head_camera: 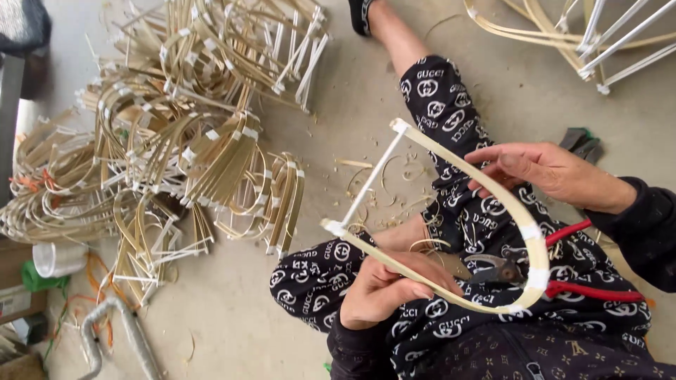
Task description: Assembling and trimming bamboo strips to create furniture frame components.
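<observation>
Pile of bent strips [176,134] lies beside legs [451,232].

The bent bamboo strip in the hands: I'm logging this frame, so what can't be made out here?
Head view:
- Bamboo strip: parts covered by left hand and right hand.
- Red-handled cutters on the lap: blades partly behind the strip.
- Pile of bent frames: too tangled to count, cut off at the top edge.

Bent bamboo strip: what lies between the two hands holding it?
Head view: between the left hand and right hand, inside the bent bamboo strip, lie the patterned trousers and red-handled pliers on the lap.
</observation>
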